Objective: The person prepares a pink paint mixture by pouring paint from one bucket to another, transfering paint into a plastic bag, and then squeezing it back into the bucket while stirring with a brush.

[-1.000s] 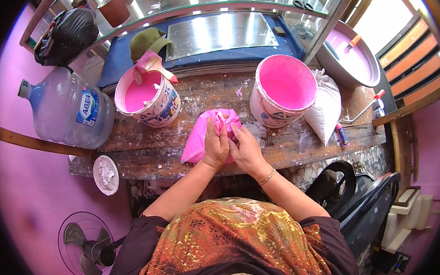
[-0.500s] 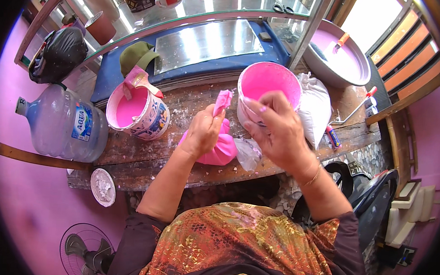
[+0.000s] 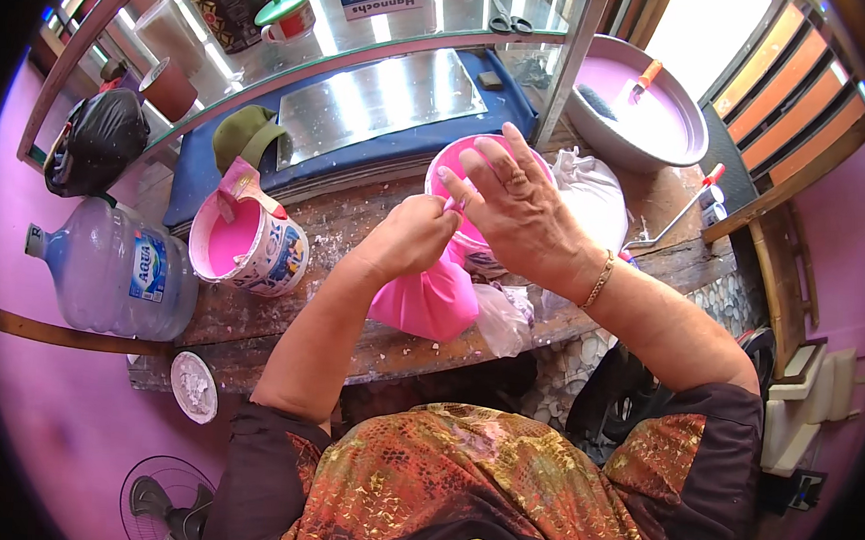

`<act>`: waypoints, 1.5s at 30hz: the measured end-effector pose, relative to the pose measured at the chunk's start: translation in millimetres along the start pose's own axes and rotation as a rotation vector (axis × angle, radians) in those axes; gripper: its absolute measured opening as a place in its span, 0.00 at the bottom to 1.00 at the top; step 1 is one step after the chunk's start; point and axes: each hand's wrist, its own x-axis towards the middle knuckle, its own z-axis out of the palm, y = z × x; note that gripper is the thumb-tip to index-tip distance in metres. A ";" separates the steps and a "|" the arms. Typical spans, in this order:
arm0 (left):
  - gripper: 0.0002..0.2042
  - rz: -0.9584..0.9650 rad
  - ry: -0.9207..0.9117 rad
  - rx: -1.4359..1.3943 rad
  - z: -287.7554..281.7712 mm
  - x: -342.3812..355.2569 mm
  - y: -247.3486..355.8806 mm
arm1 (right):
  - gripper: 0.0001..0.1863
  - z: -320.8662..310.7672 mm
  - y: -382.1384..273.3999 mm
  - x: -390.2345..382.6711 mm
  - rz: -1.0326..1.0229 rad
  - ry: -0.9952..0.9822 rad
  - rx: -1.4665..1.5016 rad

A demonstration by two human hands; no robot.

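Observation:
My left hand is closed round the twisted neck of a plastic bag filled with something pink. The bag's full body rests on the wooden table near its front edge. My right hand is raised just right of the neck, with fingers spread and stretched out. Behind it stands a white bucket with pink paint inside, partly covered by the hand. A crumpled clear plastic bag lies right of the pink one. Whether my right fingertips touch the bag's neck is hard to make out.
A paint bucket with a brush across it stands left, beside a large water bottle. A white sack and a grey basin of paint are at right. A glass display case borders the back; a green cap lies before it.
My right hand has gone from curled fingers to spread ones and lies closer to the left hand. The bag's neck, upright above my left fist before, now leans toward my right hand.

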 end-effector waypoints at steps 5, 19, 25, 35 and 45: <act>0.19 -0.101 -0.080 -0.011 3.5 6.6 1.8 | 0.24 25.4 7.3 -8.7 0.010 0.043 0.008; 0.17 -0.031 0.264 0.025 24.1 10.0 1.3 | 0.10 49.3 18.9 -7.6 0.076 -0.112 0.212; 0.15 -0.025 0.192 0.019 33.7 14.7 -0.8 | 0.07 64.7 32.6 -12.6 0.056 -0.139 0.346; 0.14 -0.110 0.291 0.169 44.8 15.5 6.0 | 0.05 76.2 51.7 -8.3 0.129 -0.300 0.666; 0.17 -0.281 0.320 0.023 45.7 23.2 9.2 | 0.09 43.6 32.2 -10.3 0.076 -0.071 0.257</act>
